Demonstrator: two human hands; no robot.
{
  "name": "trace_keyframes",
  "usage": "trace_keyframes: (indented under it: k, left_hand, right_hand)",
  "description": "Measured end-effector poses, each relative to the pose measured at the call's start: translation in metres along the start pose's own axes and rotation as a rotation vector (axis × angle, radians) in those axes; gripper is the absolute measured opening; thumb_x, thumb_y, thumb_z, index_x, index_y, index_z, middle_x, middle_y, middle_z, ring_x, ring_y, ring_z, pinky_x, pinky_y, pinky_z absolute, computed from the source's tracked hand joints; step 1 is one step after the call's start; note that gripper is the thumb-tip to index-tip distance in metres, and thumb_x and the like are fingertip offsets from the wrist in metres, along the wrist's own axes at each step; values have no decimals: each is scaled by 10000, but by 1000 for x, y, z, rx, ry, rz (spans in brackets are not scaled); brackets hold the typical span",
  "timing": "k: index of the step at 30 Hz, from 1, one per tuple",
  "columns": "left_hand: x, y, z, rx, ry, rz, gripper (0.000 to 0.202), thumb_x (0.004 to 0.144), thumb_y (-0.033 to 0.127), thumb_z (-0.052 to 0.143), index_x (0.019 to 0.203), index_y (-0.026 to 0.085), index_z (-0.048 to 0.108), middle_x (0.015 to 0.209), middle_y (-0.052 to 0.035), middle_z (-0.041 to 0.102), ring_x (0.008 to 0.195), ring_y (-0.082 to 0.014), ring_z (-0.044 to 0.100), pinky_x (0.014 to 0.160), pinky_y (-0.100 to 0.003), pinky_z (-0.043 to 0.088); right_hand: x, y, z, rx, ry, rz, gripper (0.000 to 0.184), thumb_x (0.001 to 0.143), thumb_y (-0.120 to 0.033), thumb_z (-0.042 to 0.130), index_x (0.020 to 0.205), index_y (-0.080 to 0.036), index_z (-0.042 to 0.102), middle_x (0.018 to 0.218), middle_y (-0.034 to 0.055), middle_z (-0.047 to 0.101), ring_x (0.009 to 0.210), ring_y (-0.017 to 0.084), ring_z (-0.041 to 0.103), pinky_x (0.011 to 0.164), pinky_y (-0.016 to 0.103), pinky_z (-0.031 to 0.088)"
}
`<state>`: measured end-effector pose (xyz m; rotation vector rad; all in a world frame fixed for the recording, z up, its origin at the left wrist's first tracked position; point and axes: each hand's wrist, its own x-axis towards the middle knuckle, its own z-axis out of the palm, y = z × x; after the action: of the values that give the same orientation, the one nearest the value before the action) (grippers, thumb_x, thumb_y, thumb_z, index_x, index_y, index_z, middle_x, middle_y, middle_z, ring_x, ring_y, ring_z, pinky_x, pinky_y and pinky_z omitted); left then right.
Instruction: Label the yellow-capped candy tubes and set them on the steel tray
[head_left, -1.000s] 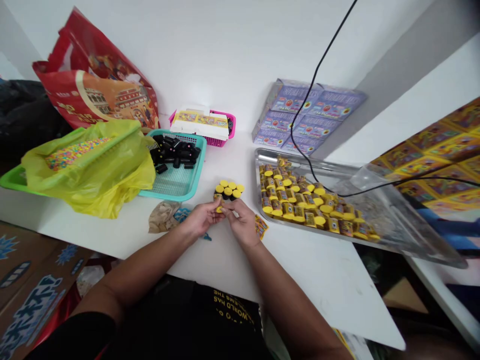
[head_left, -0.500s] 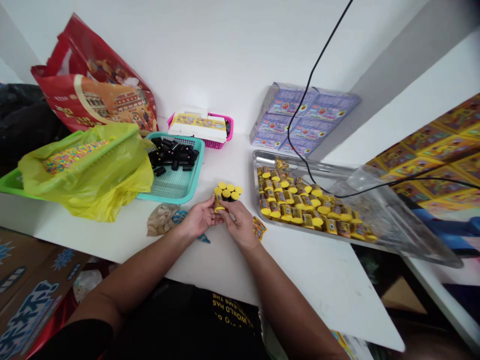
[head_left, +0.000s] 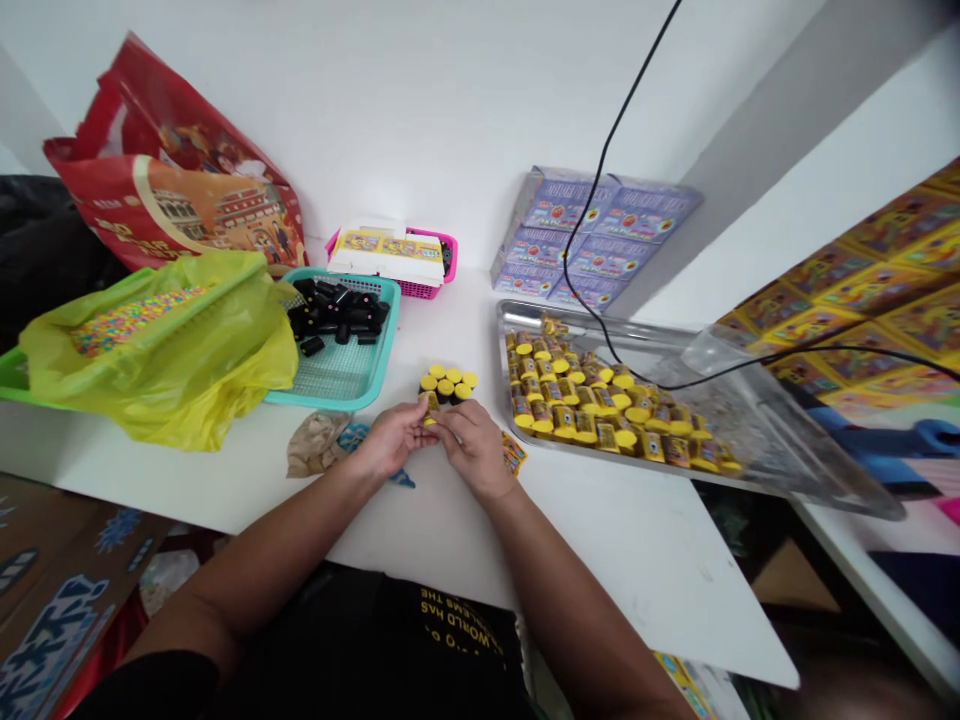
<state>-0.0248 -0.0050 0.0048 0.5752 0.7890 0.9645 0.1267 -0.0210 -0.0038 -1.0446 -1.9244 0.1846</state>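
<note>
At the far left, a crumpled yellow plastic bag (head_left: 172,370) is lying over a green tray, with a teal mesh basket (head_left: 341,375) of short black tubes sitting just beside it on the white counter (head_left: 637,540). Near the counter's front edge, the left hand (head_left: 390,445) is pinching one end of a small yellow-labelled tube (head_left: 429,403), and the right hand (head_left: 472,445) is closing its fingertips on the other end. The tube is hovering just in front of a standing cluster of yellow-capped black tubes (head_left: 448,383). To the right, a shiny steel tray (head_left: 675,345) is holding rows of labelled yellow-capped tubes (head_left: 600,405).
</note>
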Motion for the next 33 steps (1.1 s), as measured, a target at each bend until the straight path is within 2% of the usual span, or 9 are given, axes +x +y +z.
trace_keyframes:
  k: [5, 11, 15, 19, 21, 23, 26, 29, 33]
  left_hand:
    - [0, 0, 0, -24, -8, -9, 210, 779, 351, 703, 732, 161, 630, 679, -34, 634, 666, -154, 576, 727, -305, 435]
    - [-3, -2, 3, -35, 65, -1, 197, 757, 307, 731, 724, 158, 607, 659, -14, 631, 610, -132, 563, 700, -290, 426]
    - [-2, -2, 1, -35, -8, -19, 191, 781, 336, 701, 784, 155, 640, 693, -33, 651, 638, -145, 580, 709, -295, 427]
    - [0, 1, -1, -42, -131, -40, 191, 813, 325, 647, 898, 157, 677, 801, -72, 692, 740, -190, 623, 709, -300, 439]
    - [0, 2, -2, -33, -181, -59, 217, 832, 341, 616, 931, 158, 680, 822, -79, 696, 758, -198, 628, 708, -302, 445]
    - [1, 1, -2, -29, -199, -77, 255, 843, 376, 598, 948, 158, 678, 832, -79, 695, 738, -190, 623, 699, -301, 447]
    - [0, 0, -1, -30, -138, -52, 252, 825, 398, 627, 914, 166, 675, 809, -53, 683, 676, -160, 597, 677, -287, 442]
    - [-1, -1, 1, -30, -90, -17, 189, 798, 344, 675, 882, 176, 674, 784, -28, 670, 655, -137, 576, 682, -275, 439]
    - [-1, -3, 2, -42, -55, -2, 171, 780, 333, 700, 823, 172, 660, 747, -25, 656, 652, -139, 568, 702, -285, 437]
  right_hand:
    - [0, -6, 2, 199, 69, 124, 141, 862, -311, 626, 977, -257, 688, 844, 40, 637, 801, 186, 614, 740, 352, 533]
    - [-1, -8, 2, 225, 78, 100, 109, 874, -272, 604, 895, -246, 707, 816, 38, 629, 774, 173, 613, 700, 328, 524]
    - [-2, -4, 2, 269, 96, 162, 97, 833, -292, 660, 907, -238, 694, 817, 24, 629, 770, 166, 612, 725, 327, 525]
    - [-1, 0, 3, 295, 110, 251, 365, 764, -333, 728, 1104, -237, 634, 935, 34, 643, 843, 182, 621, 769, 347, 533]
    - [-1, 1, 3, 253, 91, 228, 435, 769, -340, 724, 1176, -242, 607, 973, 45, 647, 879, 192, 621, 786, 356, 532]
    - [-1, 1, 3, 174, 74, 169, 427, 796, -336, 702, 1202, -246, 605, 995, 58, 655, 913, 204, 619, 821, 372, 527]
    - [-2, 1, 4, 55, 64, 68, 424, 823, -336, 680, 1229, -242, 600, 1040, 86, 659, 969, 225, 612, 858, 394, 522]
    - [-3, 1, 5, 8, 87, -15, 404, 835, -323, 671, 1226, -243, 606, 1071, 100, 658, 980, 230, 608, 851, 397, 526]
    - [-3, 1, 9, -4, 106, -59, 270, 871, -274, 623, 1140, -264, 651, 984, 73, 689, 906, 221, 612, 804, 404, 522]
